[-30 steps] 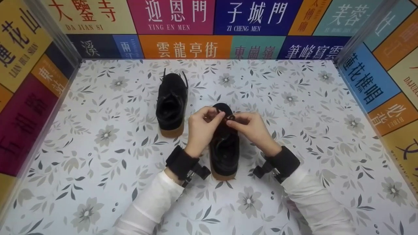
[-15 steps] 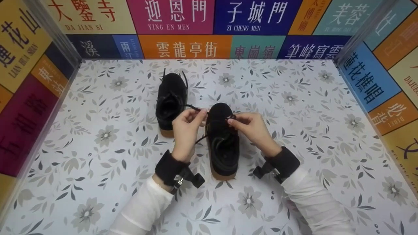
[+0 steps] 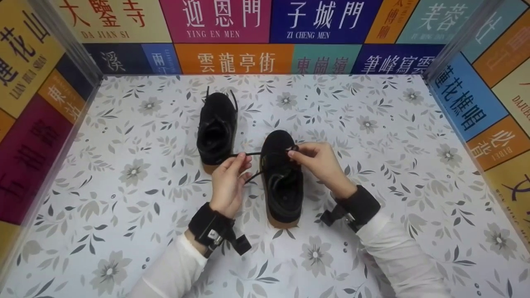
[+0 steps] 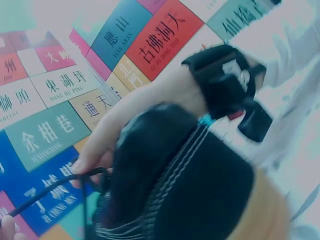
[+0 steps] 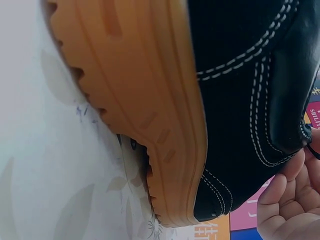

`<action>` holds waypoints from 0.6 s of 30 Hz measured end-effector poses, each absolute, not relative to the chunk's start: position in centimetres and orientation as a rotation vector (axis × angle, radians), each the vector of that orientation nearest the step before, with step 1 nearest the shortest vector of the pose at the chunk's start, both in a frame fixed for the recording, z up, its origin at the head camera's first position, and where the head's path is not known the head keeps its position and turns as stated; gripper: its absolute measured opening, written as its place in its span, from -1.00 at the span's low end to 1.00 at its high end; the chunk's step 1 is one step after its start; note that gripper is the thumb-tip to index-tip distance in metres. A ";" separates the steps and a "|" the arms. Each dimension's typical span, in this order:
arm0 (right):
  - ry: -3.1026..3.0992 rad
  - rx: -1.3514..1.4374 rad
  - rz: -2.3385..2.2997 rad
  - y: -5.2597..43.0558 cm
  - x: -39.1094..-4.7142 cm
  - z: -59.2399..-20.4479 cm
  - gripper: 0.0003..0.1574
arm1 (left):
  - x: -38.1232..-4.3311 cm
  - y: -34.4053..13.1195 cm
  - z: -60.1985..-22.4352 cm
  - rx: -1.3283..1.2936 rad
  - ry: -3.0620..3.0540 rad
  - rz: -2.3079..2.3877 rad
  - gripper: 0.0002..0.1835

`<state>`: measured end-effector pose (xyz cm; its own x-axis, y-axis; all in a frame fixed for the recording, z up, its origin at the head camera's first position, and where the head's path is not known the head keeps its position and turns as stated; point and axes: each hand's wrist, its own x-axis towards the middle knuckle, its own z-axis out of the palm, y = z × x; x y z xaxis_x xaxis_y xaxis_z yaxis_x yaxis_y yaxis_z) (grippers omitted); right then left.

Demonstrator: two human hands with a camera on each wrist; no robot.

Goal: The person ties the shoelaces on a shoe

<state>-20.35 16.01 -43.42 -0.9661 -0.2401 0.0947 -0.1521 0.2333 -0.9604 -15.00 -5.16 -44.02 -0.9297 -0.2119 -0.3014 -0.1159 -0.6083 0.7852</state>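
A black shoe (image 3: 278, 142) with a tan sole (image 5: 145, 90) and white stitching stands upright on the table, toe pointing away. My left hand (image 3: 227, 184) is left of it, pinching a black shoelace (image 3: 251, 154) that runs taut from the shoe's front. Another stretch of lace (image 3: 256, 175) slants from the shoe's left side toward the same hand. At the shoe's right edge, my right hand (image 3: 321, 163) pinches a small dark loop of lace (image 3: 293, 148) between thumb and index finger. The left wrist view shows the lace (image 4: 42, 192) stretched between both hands.
A second black shoe (image 3: 219, 107) stands further back on the left, its loose lace ends sticking out past the toe. The table (image 3: 372, 116) has a flower-and-leaf cover. Colourful panels with Chinese lettering (image 3: 236, 60) wall it in at the back and both sides.
My left hand has moved left and toward me from over the shoe, drawing the lace out sideways. The right hand has stayed at the shoe's right edge, still pinching.
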 end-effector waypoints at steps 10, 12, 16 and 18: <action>2.396 -0.424 -1.876 15.8 -20.1 -43.0 -0.80 | -14.6 -5.3 -46.0 0.768 -1.252 -2.852 -0.89; 2.391 -0.428 -1.876 15.5 -19.7 -42.2 -0.79 | -14.7 -5.5 -46.3 0.786 -1.245 -2.879 -0.90; 2.400 -0.430 -1.852 15.2 -18.9 -40.7 -0.79 | -14.9 -5.8 -46.7 0.812 -1.252 -2.928 -0.90; 2.413 -0.419 -1.834 15.1 -18.8 -40.6 -0.79 | -14.9 -5.8 -46.8 0.815 -1.243 -2.961 -0.89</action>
<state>-18.84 15.12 -40.60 -0.9592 -0.2648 0.0990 -0.1663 0.2452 -0.9551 -14.93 -5.85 -46.82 -0.8652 -0.0306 -0.5004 -0.3358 -0.7057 0.6238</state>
